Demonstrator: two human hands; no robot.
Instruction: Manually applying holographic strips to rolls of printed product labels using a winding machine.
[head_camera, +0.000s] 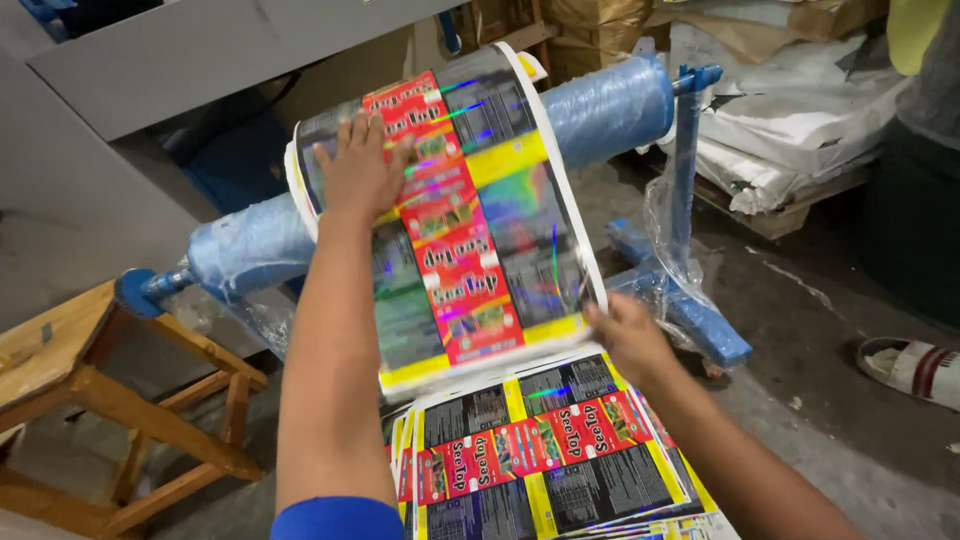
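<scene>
Sheet of glossy holographic printed labels (470, 230) drapes over the blue wrapped roller (610, 105); my left hand (358, 165) presses it flat, open-palmed, while my right hand (625, 335) pinches its lower corner to keep it taut.

Just 1 view, from a camera worn on the person's head. It looks down and forward along both forearms, close enough that the arms fill the lower middle. Straight ahead and near lies a blue roller (600, 110) draped with printed sheets (470, 220); a wooden stool (120, 390) sits at the left edge, grey floor (830, 400) at the right.
</scene>
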